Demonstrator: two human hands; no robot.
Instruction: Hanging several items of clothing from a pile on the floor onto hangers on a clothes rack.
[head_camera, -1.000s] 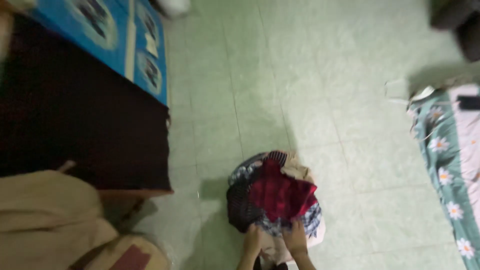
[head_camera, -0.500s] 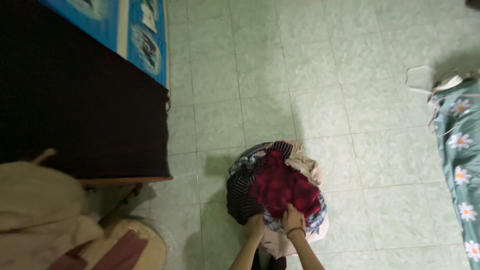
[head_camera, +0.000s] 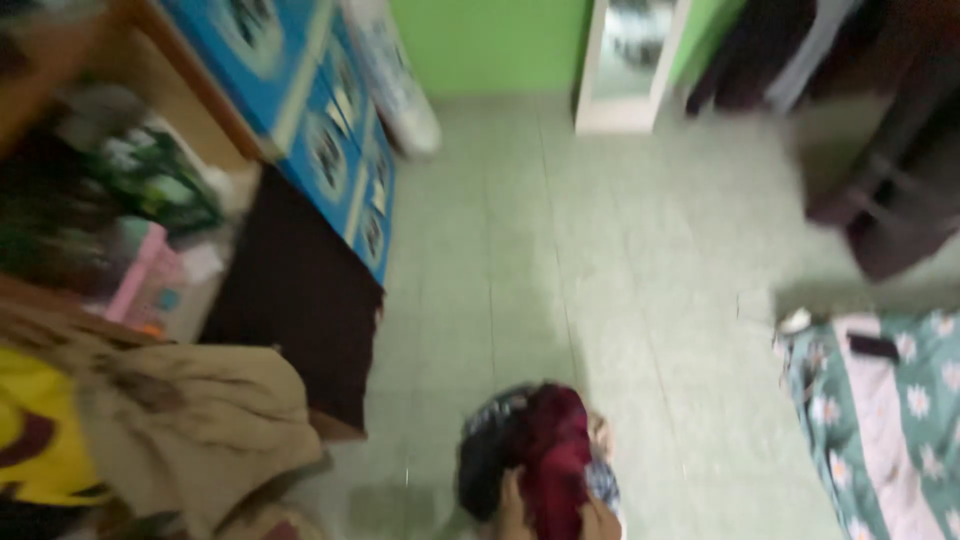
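Head view, blurred by motion. Item: bundle of clothes (head_camera: 535, 455), low centre, near edge of frame, over the floor (head_camera: 600, 270). Both hands meet its lower edge: left hand (head_camera: 512, 505) and right hand (head_camera: 598, 520), each only partly in frame, fingers pressed into the cloth; how tightly they close cannot be told.

Step, as judged: the bundle is gathered and carried or lifted in both hands. A next move would call for a firm two-handed grip under the soft mass so that no loose piece slips out.

Materials: bundle is soft, rounded, crumpled; dark red cloth (head_camera: 552, 445) on top, dark striped fabric (head_camera: 482, 460) at left, pale patterned scraps at right. Floor is pale green tile, smooth, with thin grout lines. Left: beige garment (head_camera: 190, 420), limp and folded over; dark panel (head_camera: 300, 290); blue printed boxes (head_camera: 330, 130), flat-faced. Right: floral bedding (head_camera: 880, 420), teal with white daisies. Far: green wall (head_camera: 480, 45), white-framed mirror (head_camera: 630, 60).
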